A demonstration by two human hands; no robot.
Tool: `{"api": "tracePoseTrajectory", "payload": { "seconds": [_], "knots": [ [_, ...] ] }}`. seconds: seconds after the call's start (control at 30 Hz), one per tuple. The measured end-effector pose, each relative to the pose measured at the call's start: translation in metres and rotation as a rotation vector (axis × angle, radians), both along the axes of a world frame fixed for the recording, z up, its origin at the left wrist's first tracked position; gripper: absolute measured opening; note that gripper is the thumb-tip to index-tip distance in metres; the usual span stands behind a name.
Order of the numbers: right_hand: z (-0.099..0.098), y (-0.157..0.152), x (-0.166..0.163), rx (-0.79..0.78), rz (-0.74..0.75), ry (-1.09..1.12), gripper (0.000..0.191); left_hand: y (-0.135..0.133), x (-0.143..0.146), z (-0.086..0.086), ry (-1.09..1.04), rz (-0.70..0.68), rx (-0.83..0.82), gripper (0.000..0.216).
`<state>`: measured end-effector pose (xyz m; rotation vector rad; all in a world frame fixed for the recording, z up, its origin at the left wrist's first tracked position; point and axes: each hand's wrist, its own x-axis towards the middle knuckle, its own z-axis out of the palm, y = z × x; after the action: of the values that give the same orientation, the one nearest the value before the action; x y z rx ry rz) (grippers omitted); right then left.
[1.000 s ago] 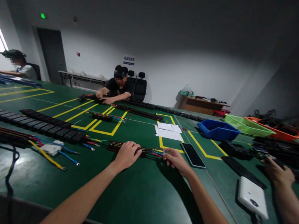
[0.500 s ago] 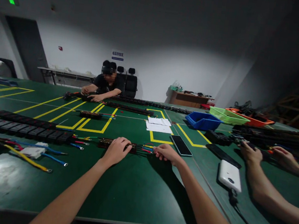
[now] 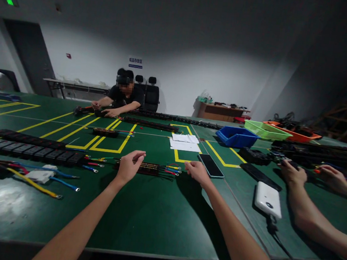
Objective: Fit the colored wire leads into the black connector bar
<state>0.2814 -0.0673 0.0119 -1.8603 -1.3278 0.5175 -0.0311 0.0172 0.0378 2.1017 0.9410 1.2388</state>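
A dark, flat bar-shaped part [image 3: 148, 168] with copper-coloured strips lies on the green table before me. Coloured wires [image 3: 172, 170] with metal ring lugs fan out from its right end, and more wires [image 3: 107, 159] leave its left end. My left hand [image 3: 129, 166] hovers at the bar's left half, fingers loosely curved and apart from the thumb, holding nothing visible. Just right of the wire lugs, my right hand [image 3: 198, 172] is closed with bent fingers. The lugs stand apart from it; whether anything small is between its fingertips is hidden.
A phone [image 3: 210, 166] lies beside my right hand, with white papers [image 3: 185, 142] behind. Blue bin [image 3: 237, 137] and green tray [image 3: 267, 130] stand right. A co-worker's hands [image 3: 294, 173] work near a white device [image 3: 268, 200]. Black segmented strips [image 3: 33, 152] lie left; another person [image 3: 125, 95] sits opposite.
My left hand has lifted off the bar and shifted slightly left. My right hand has let go of the wire ends and moved a little right; the wires now spread apart.
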Motion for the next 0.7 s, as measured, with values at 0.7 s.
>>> {"api": "tracePoseTrajectory", "payload": {
  "seconds": [0.7],
  "knots": [
    [-0.001, 0.0, -0.012, -0.248, -0.047, -0.595, 0.043, 0.008, 0.008, -0.01, -0.457, -0.009, -0.475, 0.031]
  ]
}}
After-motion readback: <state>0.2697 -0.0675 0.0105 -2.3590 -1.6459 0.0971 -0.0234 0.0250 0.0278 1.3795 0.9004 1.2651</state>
